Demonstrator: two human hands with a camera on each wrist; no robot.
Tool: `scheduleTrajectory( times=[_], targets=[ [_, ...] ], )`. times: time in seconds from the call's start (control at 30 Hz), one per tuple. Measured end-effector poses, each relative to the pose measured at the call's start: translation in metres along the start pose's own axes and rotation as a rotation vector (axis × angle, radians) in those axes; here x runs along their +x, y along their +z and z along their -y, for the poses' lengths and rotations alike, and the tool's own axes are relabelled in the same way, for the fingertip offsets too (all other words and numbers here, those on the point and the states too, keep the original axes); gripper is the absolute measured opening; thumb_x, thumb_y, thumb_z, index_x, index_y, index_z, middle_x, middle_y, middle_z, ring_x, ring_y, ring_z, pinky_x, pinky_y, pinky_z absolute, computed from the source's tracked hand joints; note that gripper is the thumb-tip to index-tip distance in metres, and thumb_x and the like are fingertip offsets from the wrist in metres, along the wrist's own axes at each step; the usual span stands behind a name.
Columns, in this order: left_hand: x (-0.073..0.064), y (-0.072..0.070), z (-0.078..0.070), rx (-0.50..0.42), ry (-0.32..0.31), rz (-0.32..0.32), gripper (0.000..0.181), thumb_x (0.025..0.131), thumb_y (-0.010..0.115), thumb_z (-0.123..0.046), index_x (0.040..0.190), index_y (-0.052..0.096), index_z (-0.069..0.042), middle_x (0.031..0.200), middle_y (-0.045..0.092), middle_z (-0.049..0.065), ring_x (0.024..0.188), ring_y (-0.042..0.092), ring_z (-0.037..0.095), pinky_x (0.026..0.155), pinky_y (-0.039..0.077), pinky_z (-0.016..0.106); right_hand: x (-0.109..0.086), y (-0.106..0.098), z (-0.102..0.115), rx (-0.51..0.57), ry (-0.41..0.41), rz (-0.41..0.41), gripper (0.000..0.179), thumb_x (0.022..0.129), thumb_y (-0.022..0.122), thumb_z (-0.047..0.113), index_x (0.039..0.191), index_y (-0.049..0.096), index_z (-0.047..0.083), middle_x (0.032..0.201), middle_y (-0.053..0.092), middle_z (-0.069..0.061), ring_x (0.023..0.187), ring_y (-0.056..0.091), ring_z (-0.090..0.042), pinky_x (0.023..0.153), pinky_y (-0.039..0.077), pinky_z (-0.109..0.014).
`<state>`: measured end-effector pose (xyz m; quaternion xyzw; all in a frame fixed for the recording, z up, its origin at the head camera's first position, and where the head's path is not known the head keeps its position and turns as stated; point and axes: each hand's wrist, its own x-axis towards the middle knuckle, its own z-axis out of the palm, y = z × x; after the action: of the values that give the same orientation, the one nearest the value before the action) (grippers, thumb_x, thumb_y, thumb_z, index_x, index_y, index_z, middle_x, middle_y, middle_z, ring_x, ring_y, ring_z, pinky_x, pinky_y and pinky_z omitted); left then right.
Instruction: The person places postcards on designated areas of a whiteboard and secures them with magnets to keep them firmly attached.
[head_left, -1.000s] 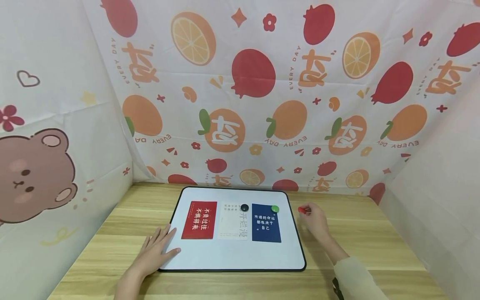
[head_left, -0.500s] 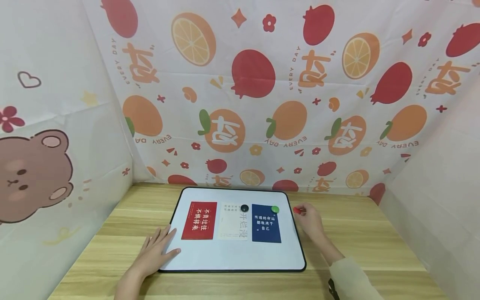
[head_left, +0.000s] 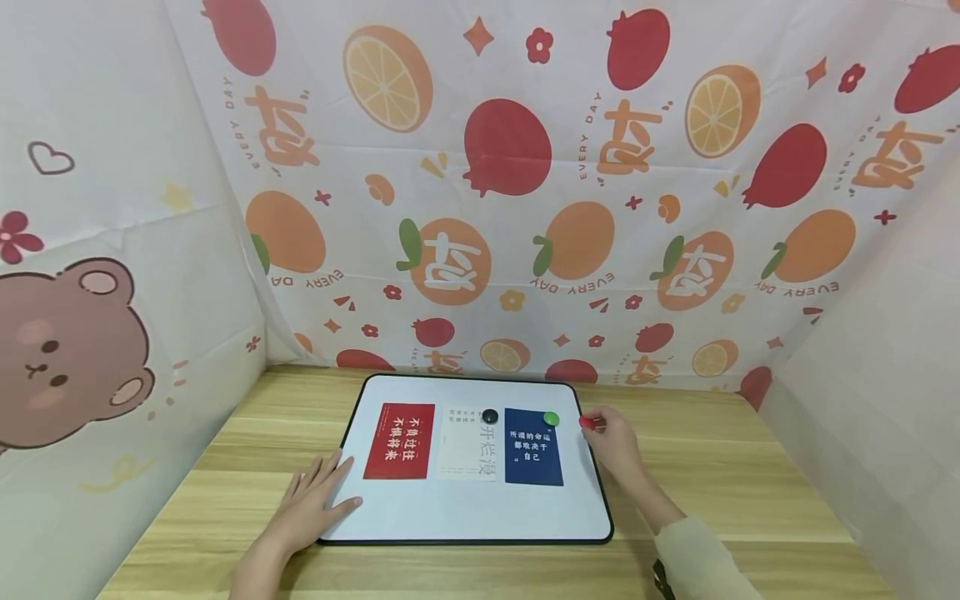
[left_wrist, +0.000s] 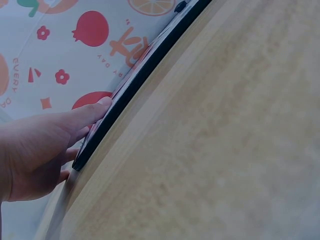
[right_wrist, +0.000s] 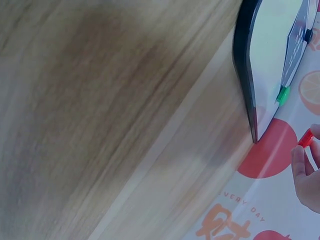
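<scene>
A whiteboard [head_left: 450,517] with a black rim lies flat on the wooden table. My left hand [head_left: 303,507] rests spread over its left edge, thumb and fingertips on the white surface. My right hand [head_left: 617,446] pinches a small round red magnet [head_left: 587,422] at the board's upper right edge; in the right wrist view the magnet [right_wrist: 306,138] sits between thumb and fingers. On the board are a red card [head_left: 398,442], a white card [head_left: 465,446] with a black magnet [head_left: 490,416], and a blue card [head_left: 533,450] with a green magnet [head_left: 551,418] at its top right corner.
The wooden table [head_left: 705,467] extends on both sides of the board. Behind it hangs a white cloth [head_left: 525,242] printed with fruit. Another cloth, with a printed bear [head_left: 67,350], covers the left side.
My right hand has moved a little left with the red magnet, from beside the board to its right edge. The left hand, cards and other magnets stay where they were.
</scene>
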<state>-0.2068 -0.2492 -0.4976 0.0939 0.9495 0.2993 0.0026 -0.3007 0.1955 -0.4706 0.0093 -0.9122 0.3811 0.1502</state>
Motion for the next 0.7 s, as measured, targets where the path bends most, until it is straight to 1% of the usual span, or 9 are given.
scheduleTrajectory(
  times=[0.2,0.27,0.33,0.37,0.43,0.5,0.57,0.63,0.7],
  targets=[
    [0.000,-0.001,-0.001,0.001,-0.006,0.002,0.072,0.085,0.061,-0.043,0.135,0.040,0.005,0.142,0.024,0.029,0.128,0.011,0.052,0.099,0.002,0.065,0.000,0.007,0.000,0.014,-0.015,-0.010,0.015,0.078,0.068,-0.003,0.092,0.062,0.000,0.086,0.060,-0.009,0.080,0.057,-0.024,0.060,0.054,-0.035],
    [0.000,-0.001,-0.001,-0.002,-0.006,0.001,0.072,0.085,0.061,-0.043,0.135,0.040,0.005,0.142,0.024,0.029,0.128,0.011,0.052,0.099,0.002,0.065,0.000,0.011,-0.003,-0.009,-0.042,-0.020,0.015,0.079,0.068,-0.001,0.092,0.062,0.003,0.086,0.060,-0.007,0.079,0.057,-0.022,0.053,0.053,-0.032],
    [0.000,-0.001,-0.001,-0.003,-0.004,0.000,0.072,0.085,0.061,-0.042,0.135,0.040,0.005,0.142,0.024,0.029,0.128,0.011,0.052,0.099,0.002,0.065,0.005,0.020,-0.018,-0.052,-0.089,-0.032,0.015,0.080,0.069,0.002,0.093,0.062,0.006,0.087,0.060,-0.005,0.078,0.056,-0.019,0.051,0.052,-0.029],
    [0.000,-0.001,-0.001,-0.004,-0.003,-0.001,0.072,0.085,0.061,-0.042,0.135,0.040,0.005,0.142,0.024,0.029,0.128,0.011,0.052,0.099,0.002,0.065,0.005,0.021,-0.019,-0.067,-0.101,-0.036,0.015,0.080,0.070,0.003,0.092,0.062,0.007,0.086,0.060,-0.003,0.078,0.056,-0.018,0.048,0.051,-0.028],
    [0.000,-0.001,-0.001,-0.005,-0.001,-0.001,0.072,0.085,0.061,-0.042,0.135,0.040,0.005,0.143,0.024,0.029,0.128,0.011,0.052,0.100,0.002,0.065,0.005,0.021,-0.017,-0.063,-0.113,-0.039,0.016,0.079,0.070,0.002,0.092,0.062,0.007,0.086,0.060,-0.004,0.078,0.056,-0.019,0.050,0.051,-0.028],
    [-0.001,-0.001,-0.001,-0.008,-0.002,-0.002,0.071,0.085,0.062,-0.041,0.135,0.041,0.005,0.142,0.024,0.029,0.128,0.011,0.052,0.100,0.002,0.065,0.004,0.021,-0.012,-0.042,-0.111,-0.029,0.016,0.079,0.070,0.002,0.093,0.063,0.005,0.087,0.060,-0.006,0.079,0.056,-0.022,0.053,0.052,-0.032],
    [-0.001,-0.002,-0.001,-0.009,-0.004,-0.002,0.071,0.085,0.062,-0.041,0.135,0.041,0.005,0.142,0.024,0.029,0.128,0.011,0.052,0.100,0.002,0.065,-0.001,0.014,0.005,-0.004,-0.087,-0.015,0.016,0.077,0.069,-0.002,0.092,0.063,0.002,0.087,0.060,-0.008,0.079,0.056,-0.024,0.055,0.053,-0.036],
    [-0.001,-0.002,-0.002,-0.008,-0.005,-0.003,0.071,0.085,0.062,-0.041,0.135,0.041,0.005,0.142,0.024,0.029,0.128,0.011,0.052,0.099,0.002,0.065,-0.002,0.013,0.012,-0.001,-0.073,-0.003,0.017,0.076,0.069,-0.002,0.092,0.063,0.002,0.087,0.060,-0.008,0.080,0.056,-0.024,0.060,0.053,-0.037],
    [-0.001,-0.002,-0.002,-0.010,-0.007,-0.002,0.071,0.085,0.062,-0.041,0.135,0.041,0.005,0.142,0.024,0.029,0.128,0.011,0.052,0.099,0.002,0.065,-0.002,0.013,0.017,-0.010,-0.062,0.013,0.018,0.076,0.069,-0.002,0.092,0.064,0.002,0.088,0.060,-0.008,0.081,0.056,-0.023,0.066,0.053,-0.036]
  ],
)
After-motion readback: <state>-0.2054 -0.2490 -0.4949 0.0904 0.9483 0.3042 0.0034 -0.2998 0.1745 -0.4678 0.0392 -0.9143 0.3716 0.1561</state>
